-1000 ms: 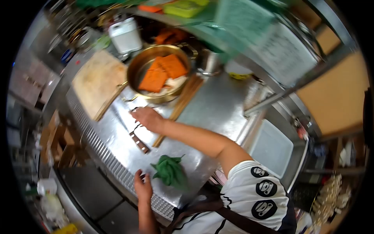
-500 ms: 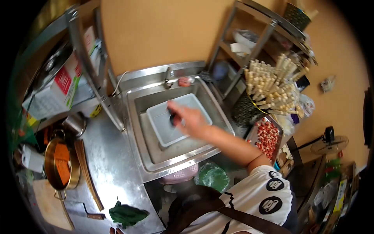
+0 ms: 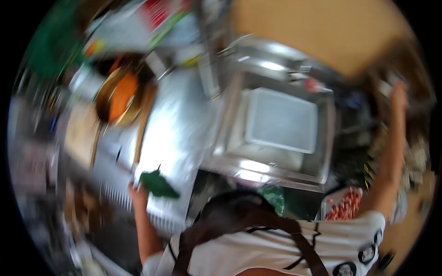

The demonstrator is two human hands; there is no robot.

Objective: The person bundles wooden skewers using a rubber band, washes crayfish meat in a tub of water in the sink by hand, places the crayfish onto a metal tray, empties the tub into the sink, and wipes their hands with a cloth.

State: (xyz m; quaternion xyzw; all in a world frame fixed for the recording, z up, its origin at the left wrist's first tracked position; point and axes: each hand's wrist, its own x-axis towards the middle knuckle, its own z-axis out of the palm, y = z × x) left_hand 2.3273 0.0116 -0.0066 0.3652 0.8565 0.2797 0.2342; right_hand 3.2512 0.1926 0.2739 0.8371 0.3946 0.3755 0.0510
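Note:
My left hand is at the counter's front edge, right beside a crumpled dark green cloth. Whether its fingers grip the cloth is blurred. At the far right, my right hand is stretched out to a shelf, close to a whitish item. Motion smears its fingers, so I cannot make out what is in them. Between my arms a white plastic tub sits in the steel sink.
On the left, a brass-coloured pot holds orange pieces, near a cutting board and long sticks. A tray of chopped red-and-white pieces lies by my right arm. The faucet stands behind the sink.
My view has swung, shifting the sink rightward. My right hand, earlier over the tub with a small dark object, has moved to the right-hand shelf. My left hand has come further into view.

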